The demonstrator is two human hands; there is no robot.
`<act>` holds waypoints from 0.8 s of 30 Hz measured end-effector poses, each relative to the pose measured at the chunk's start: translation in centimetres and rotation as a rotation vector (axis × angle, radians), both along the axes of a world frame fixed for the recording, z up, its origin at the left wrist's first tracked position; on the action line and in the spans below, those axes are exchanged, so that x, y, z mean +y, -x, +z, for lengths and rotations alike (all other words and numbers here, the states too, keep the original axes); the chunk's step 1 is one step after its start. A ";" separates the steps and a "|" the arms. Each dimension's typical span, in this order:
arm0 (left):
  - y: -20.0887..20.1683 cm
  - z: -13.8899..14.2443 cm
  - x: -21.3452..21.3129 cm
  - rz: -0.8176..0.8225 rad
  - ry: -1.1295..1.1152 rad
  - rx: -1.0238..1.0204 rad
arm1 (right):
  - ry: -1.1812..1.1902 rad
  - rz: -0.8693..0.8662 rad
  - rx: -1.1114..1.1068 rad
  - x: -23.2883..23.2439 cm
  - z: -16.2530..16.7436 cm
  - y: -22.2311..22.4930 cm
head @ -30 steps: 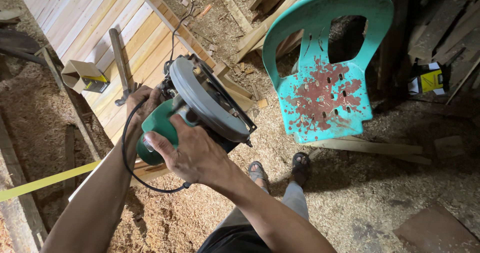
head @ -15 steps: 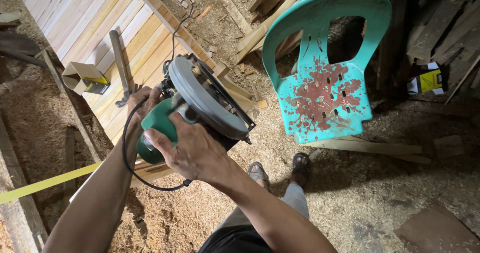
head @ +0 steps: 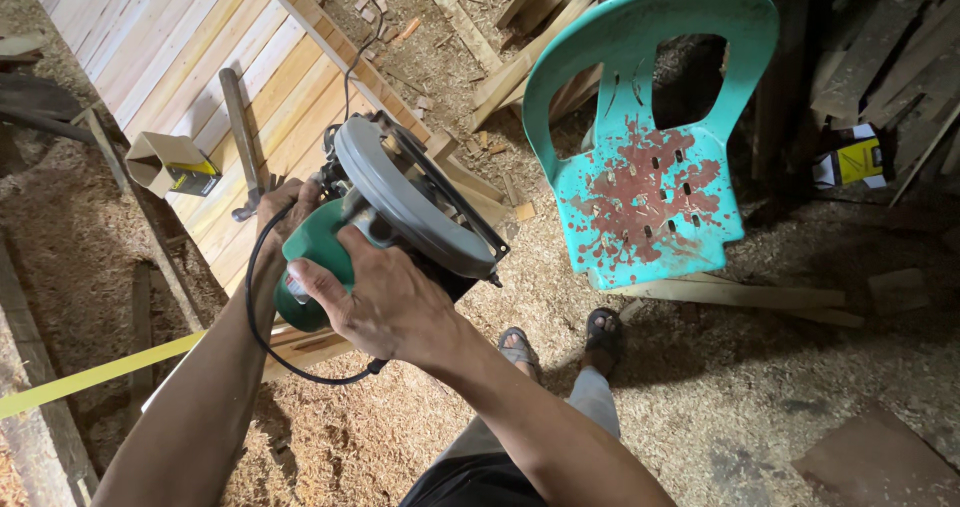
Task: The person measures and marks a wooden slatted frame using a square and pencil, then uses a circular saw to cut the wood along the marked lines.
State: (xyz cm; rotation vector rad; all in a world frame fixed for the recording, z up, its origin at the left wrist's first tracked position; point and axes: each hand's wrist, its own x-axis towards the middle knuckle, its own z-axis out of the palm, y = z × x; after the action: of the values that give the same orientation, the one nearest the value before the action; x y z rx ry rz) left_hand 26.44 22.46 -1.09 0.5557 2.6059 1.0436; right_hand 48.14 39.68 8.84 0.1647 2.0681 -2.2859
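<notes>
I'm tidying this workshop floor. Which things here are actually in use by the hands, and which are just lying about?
In use:
- circular saw, green body, grey guard, held off the floor
- left hand at its far side
- right hand on its green body
- black cord, looping below

Lying about:
- turquoise plastic chair, stained red
- hammer on the plank panel
- small cardboard box
- yellow tape
- wood offcuts

Open brown carton (head: 170, 163) (yellow box (head: 858, 160) far right)
</notes>
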 end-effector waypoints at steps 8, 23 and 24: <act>0.2 0.1 0.0 0.065 0.055 -0.063 | -0.008 -0.001 0.029 0.0 0.3 0.1; 0.9 0.1 -0.2 -0.006 0.055 -0.117 | 0.011 -0.014 0.015 0.0 0.3 0.4; 0.9 0.1 -0.1 0.018 0.052 -0.112 | 0.025 -0.025 0.024 0.0 0.3 0.4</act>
State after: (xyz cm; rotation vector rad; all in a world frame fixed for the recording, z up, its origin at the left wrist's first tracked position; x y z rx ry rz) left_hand 25.56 22.36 -0.98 0.4492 2.5369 0.9799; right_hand 47.77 39.70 9.16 0.1637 2.0598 -2.3381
